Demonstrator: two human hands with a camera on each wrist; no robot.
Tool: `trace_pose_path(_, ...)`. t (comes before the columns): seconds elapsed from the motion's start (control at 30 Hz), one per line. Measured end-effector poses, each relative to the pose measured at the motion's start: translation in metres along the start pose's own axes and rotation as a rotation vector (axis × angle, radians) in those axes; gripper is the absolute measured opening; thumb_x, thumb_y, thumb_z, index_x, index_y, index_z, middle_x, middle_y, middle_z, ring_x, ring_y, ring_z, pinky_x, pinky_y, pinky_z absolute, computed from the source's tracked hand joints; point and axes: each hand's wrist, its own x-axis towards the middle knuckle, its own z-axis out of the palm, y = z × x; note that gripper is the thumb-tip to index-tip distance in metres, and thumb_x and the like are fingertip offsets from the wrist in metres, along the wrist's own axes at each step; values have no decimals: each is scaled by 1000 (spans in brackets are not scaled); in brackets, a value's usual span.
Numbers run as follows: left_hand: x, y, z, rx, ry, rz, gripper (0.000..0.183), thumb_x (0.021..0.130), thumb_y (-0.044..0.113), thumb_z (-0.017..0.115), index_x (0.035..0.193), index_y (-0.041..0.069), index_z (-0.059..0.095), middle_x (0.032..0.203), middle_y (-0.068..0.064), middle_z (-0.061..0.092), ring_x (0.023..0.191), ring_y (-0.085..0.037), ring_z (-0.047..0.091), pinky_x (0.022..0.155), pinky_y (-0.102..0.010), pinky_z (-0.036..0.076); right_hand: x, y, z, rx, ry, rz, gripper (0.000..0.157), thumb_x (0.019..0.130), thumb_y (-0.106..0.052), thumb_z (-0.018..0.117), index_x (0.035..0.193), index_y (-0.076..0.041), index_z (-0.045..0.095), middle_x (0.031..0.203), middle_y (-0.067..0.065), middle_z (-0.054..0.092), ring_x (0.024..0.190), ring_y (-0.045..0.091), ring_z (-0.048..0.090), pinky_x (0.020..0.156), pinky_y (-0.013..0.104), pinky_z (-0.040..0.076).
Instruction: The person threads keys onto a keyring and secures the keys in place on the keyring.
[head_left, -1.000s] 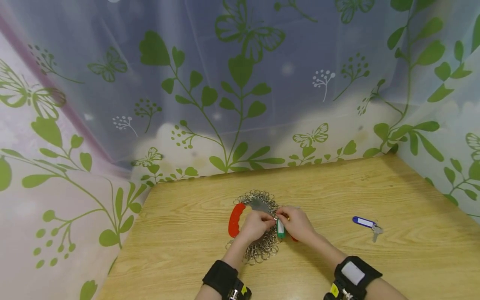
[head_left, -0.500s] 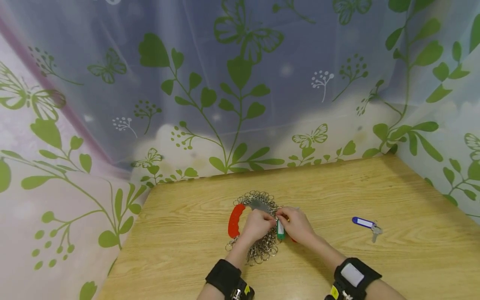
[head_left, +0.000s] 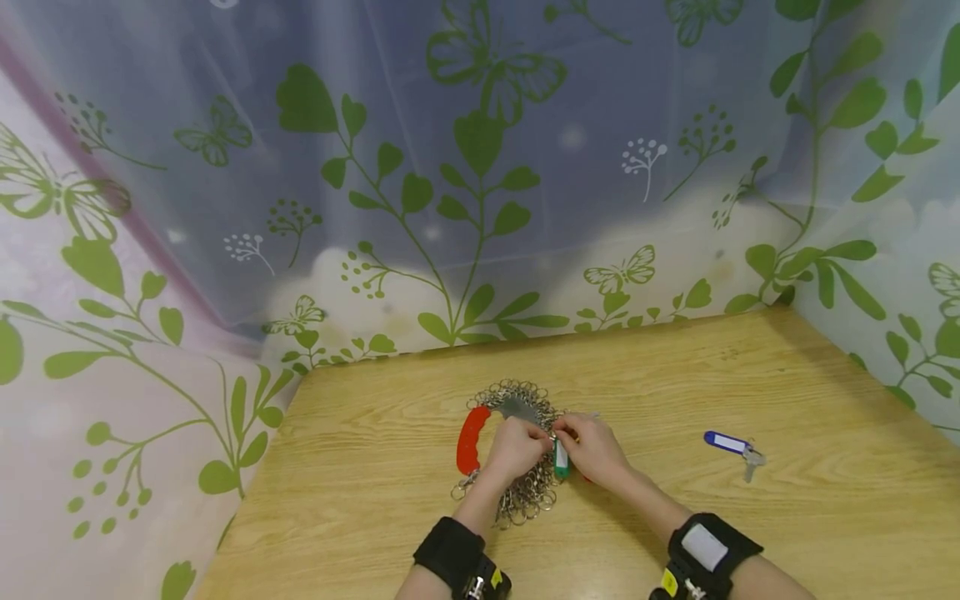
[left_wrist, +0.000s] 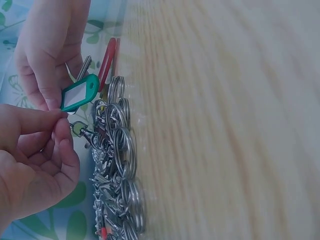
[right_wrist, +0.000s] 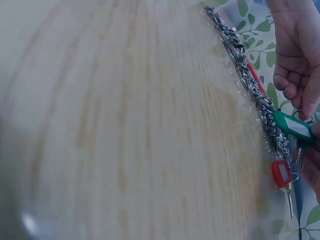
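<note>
Both hands meet at the right side of a large key ring bunch [head_left: 527, 500], which has many metal rings. My left hand [head_left: 516, 450] pinches a thin metal ring [right_wrist: 299, 113] between thumb and forefinger. Facing it, my right hand [head_left: 596, 450] pinches the ring end of a green key tag [head_left: 561, 460] with a white label. A key [left_wrist: 85, 67] hangs beside that tag in the left wrist view. Below the fingertips, a metal clasp [left_wrist: 80, 129] stands up from the bunch. The fingers partly hide the small ring.
A red curved handle [head_left: 470, 440] and a grey plate [head_left: 517, 408] belong to the bunch. Beside it lies a red key tag [right_wrist: 281, 173] with a key. Farther right on the wooden table [head_left: 660, 375] rests a blue key tag [head_left: 726, 442] with a key [head_left: 752, 462].
My left wrist has shifted slightly right, and the fingers of both hands make only small movements around the ring. The bunch and the blue tag stay put.
</note>
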Motion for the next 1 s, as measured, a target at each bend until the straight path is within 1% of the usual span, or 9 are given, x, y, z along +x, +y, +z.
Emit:
trace_pose_path(0.1, 0, -1, 0, -2, 6, -3, 14, 84, 6, 63, 78, 2, 75, 64, -1, 62, 52, -10, 52, 48, -22, 39, -1, 0, 1, -3, -11, -21, 3, 86, -4, 64, 86, -5, 67, 85, 4, 65, 76, 17, 60, 65, 31, 48)
trace_pose_path(0.23, 0, -2, 0, -13, 11, -21, 15, 84, 5, 62, 78, 1, 74, 66, -2, 63, 52, -10, 51, 48, -22, 40, -1, -2, 2, -12, -11, -45, 6, 88, -5, 62, 84, -3, 66, 83, 3, 64, 75, 17, 59, 63, 29, 47)
trace_pose_path(0.4, 0, -1, -1, -12, 19, -34, 15, 85, 7, 63, 76, 1, 74, 60, 0, 59, 49, -10, 47, 46, -22, 36, 0, -4, 2, -6, -14, -15, 5, 86, -3, 63, 86, -4, 67, 84, 3, 65, 76, 18, 60, 66, 32, 48)
trace_pose_path(0.47, 0, -1, -1, -21, 26, -37, 15, 85, 8, 64, 76, 2, 74, 59, 0, 58, 48, -10, 47, 46, -22, 37, 1, -4, 1, 22, -23, 9, 5, 85, -2, 64, 87, -5, 68, 86, 4, 65, 76, 17, 60, 66, 32, 48)
trace_pose_path(0.63, 0, -3, -1, -32, 44, -24, 13, 84, 12, 67, 79, 3, 75, 63, 1, 62, 49, -9, 52, 47, -22, 41, 2, 1, 1, 187, -46, 109, 6, 87, -3, 63, 91, -2, 67, 86, 6, 66, 69, 16, 59, 59, 27, 46)
trace_pose_path(0.8, -1, -4, -2, -33, 28, -2, 13, 85, 11, 67, 80, 1, 74, 67, -1, 63, 55, -8, 54, 50, -22, 42, 4, 8, 2, 322, -71, 194, 7, 88, -4, 62, 91, 1, 67, 90, 10, 66, 80, 19, 60, 67, 28, 46)
trace_pose_path(0.87, -2, -4, -2, -34, 8, -1, 12, 85, 10, 66, 81, 1, 74, 68, -1, 63, 57, -8, 54, 51, -22, 42, 5, 9, 1, 419, -111, 238, 11, 89, -4, 60, 93, 4, 65, 92, 14, 66, 80, 20, 61, 68, 29, 48)
trace_pose_path(0.97, -2, -5, -2, -29, -36, -2, 13, 86, 11, 65, 86, 2, 74, 70, 0, 63, 59, -8, 53, 52, -23, 42, 4, 10, -4, 579, -195, 335, 19, 92, -5, 56, 101, 11, 60, 92, 18, 64, 68, 19, 61, 59, 29, 49)
trace_pose_path(1.0, -2, -5, -3, -27, -46, 2, 13, 86, 12, 65, 87, 3, 74, 71, 0, 64, 59, -8, 53, 53, -23, 42, 4, 11, -6, 606, -220, 359, 21, 92, -5, 56, 103, 12, 58, 91, 17, 64, 65, 18, 61, 57, 29, 49)
